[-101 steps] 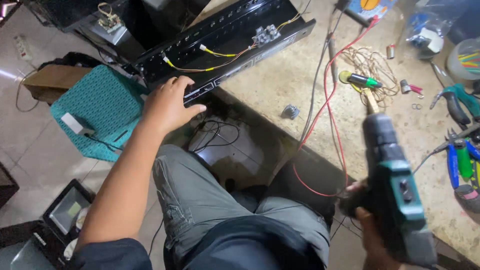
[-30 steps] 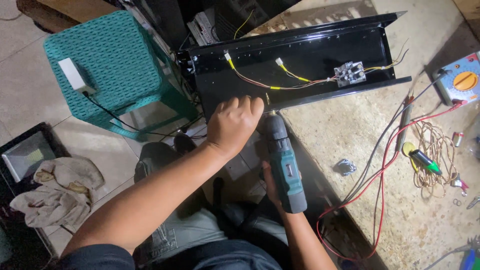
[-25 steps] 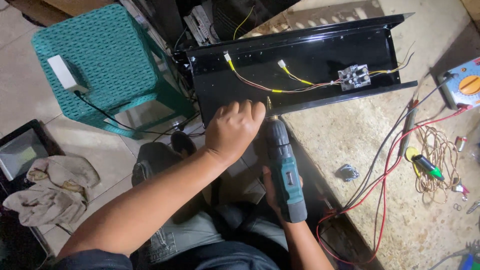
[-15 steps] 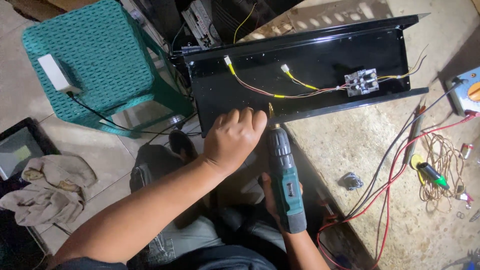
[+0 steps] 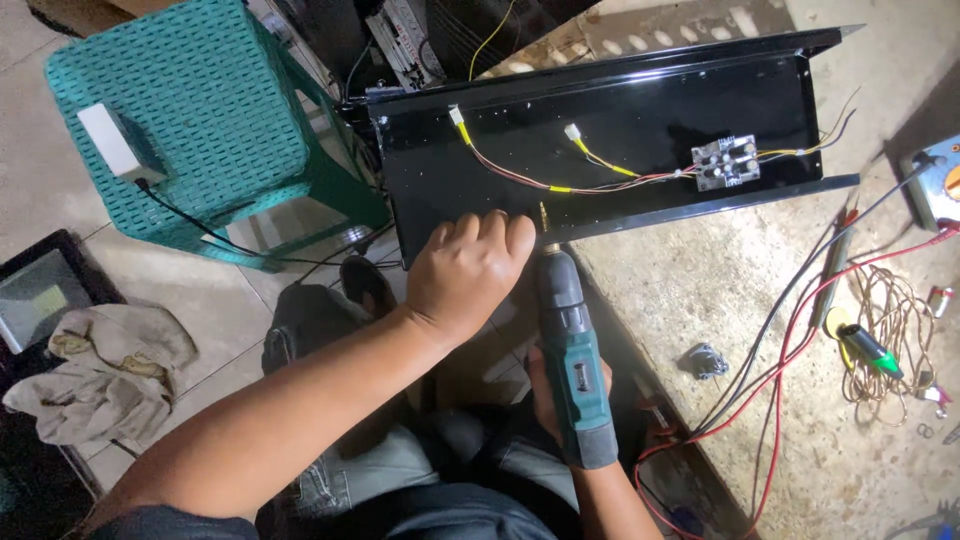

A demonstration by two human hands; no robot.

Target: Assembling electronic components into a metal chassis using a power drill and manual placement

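The left hand (image 5: 470,275) lies knuckles-up with its fingers curled over the near rim of a long black metal tray (image 5: 620,140), pressing on the tray's left end rather than closing round anything. Just beside it on the right, the right hand (image 5: 560,385) is wrapped around the grip of a teal and black cordless drill (image 5: 572,355); most of that hand is hidden behind the tool's body. The drill points away from the person, and its brass-coloured bit (image 5: 545,218) meets the tray's near edge right next to the left fingertips. The tray rests across the far corner of a rough, pale surface (image 5: 760,300), with its left end overhanging the floor. Inside it, yellow and red wires (image 5: 560,180) run from two small white connectors to a small grey terminal block (image 5: 727,162) towards the right. Red and black leads (image 5: 800,330) trail over the surface near a green-handled screwdriver (image 5: 868,345) lying on a coil of thin wire. On the floor to the left stands a teal plastic stool (image 5: 190,110) bearing a white adapter (image 5: 115,140), and a crumpled cloth (image 5: 100,375) lies nearer the person.
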